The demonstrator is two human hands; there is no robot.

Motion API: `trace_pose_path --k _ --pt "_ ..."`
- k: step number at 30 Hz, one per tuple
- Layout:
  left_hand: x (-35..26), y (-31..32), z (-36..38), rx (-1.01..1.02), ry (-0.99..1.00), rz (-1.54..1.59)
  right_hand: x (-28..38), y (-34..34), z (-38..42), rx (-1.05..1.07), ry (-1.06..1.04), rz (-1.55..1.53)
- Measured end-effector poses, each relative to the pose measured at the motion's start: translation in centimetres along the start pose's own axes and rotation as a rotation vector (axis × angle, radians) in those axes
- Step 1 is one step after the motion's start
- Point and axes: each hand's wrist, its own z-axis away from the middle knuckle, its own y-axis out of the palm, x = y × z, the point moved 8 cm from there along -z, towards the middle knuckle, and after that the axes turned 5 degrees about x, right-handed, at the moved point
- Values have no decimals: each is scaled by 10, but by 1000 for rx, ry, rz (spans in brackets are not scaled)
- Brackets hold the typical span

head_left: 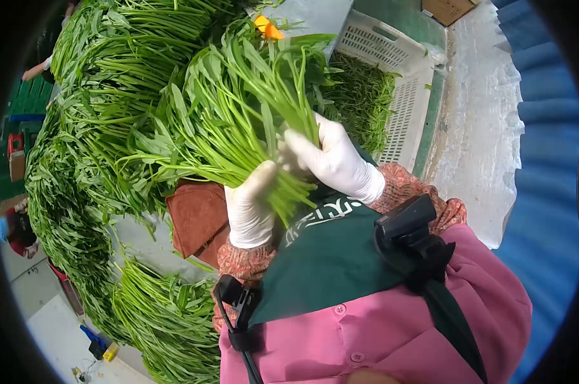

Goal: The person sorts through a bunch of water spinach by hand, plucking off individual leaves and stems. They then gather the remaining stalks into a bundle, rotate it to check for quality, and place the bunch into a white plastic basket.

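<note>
- A green apron (328,269) is closest.
- The left hand (251,208), in a white glove, has its grip around a bunch of water spinach (228,150), just past the apron.
- The right hand (341,163), gloved too, has its grip on more stems (293,105).
- A big leafy pile (123,102) lies on the desk (142,237).
- A white crate (405,109) holds loose greens (363,102).

the stem ends (294,197) are blurred beside the left hand (250,211), whose fingers are mostly hidden by the greens (228,121). lettering (333,210) on the apron (328,265) is partly covered. the top edge cuts off a cardboard box (448,9); another person's arm (36,71) is cut off at left.
</note>
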Motion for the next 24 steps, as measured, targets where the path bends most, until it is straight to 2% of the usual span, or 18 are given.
trace_pose_path --k 1,2,4,5,8,9,10,12,14,16,17,18,20,23,24 --pt "2 -4 0 -30 12 -38 2 -10 -2 -62 -48 211" --pt "3 -3 1 -20 8 -24 3 -19 -8 -106 -132 292" --pt "3 -3 1 -2 2 3 15 -30 -10 -154 -144 145" --pt "6 -9 -1 9 13 41 16 -35 -10 -146 6 143" --pt "7 -13 -4 18 36 133 8 -34 -10 -121 24 178" --pt "5 -8 -4 44 40 125 7 -24 -12 11 -35 164" --pt "4 -6 -4 33 31 89 5 -21 -4 46 43 208" --pt "4 -6 -2 9 8 13 -7 -8 -1 97 107 2" --pt "6 -7 -3 22 33 55 -2 -23 -6 -60 -1 217" --pt "6 -4 -2 25 39 49 5 -29 -7 -126 39 95" --pt "5 -2 0 15 40 9 12 -39 -10 -202 -16 213" --pt "6 -3 0 23 26 -4 20 -43 -12 -194 -153 55" --pt "8 -7 -1 34 -1 -28 34 -69 -11 -290 -77 180" --pt "6 0 -3 38 5 -98 74 -99 -1 -461 -403 202" --pt "5 1 -3 34 17 -114 82 -101 3 -447 -485 297"
